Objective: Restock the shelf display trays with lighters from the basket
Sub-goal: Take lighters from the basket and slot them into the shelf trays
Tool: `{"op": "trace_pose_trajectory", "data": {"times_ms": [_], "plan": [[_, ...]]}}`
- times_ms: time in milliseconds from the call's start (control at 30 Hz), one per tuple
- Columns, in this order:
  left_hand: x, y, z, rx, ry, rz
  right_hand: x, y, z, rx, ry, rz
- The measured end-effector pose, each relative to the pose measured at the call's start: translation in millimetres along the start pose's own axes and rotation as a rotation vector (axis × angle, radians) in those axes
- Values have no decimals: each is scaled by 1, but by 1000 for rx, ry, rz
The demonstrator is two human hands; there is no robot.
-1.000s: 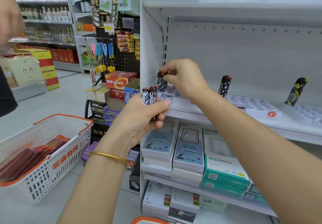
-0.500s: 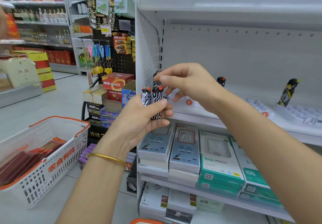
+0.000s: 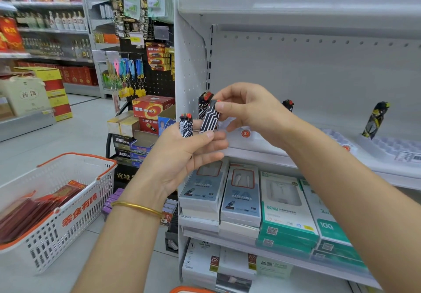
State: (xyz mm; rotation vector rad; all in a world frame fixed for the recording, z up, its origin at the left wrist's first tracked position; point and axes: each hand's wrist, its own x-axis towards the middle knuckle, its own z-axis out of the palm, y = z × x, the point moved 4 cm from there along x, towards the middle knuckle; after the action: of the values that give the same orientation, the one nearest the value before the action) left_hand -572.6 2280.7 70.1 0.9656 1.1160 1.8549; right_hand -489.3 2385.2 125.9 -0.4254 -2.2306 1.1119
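The right hand (image 3: 248, 110) now pinches 1 lighter (image 3: 210, 117) lifted from the left hand (image 3: 182, 156), whose grip holds a second lighter (image 3: 186, 126).

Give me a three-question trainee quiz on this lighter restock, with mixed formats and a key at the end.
1. True or false: the left hand is holding nothing.
2. Which item leans in the rightmost display tray?
A. yellow-and-black lighter
B. plain red lighter
C. plain green lighter
3. Fill in: the right hand pinches a black-and-white ____ by its top end.

Key
1. False: it grips a patterned lighter.
2. A.
3. Lighter: the black-and-white lighter.
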Motion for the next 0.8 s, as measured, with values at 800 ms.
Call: {"op": "trace_pose_trajectory", "data": {"times_ms": [800], "plan": [[7,-5,-16,268,114,12,27,-6,14,-221,285,-171]]}}
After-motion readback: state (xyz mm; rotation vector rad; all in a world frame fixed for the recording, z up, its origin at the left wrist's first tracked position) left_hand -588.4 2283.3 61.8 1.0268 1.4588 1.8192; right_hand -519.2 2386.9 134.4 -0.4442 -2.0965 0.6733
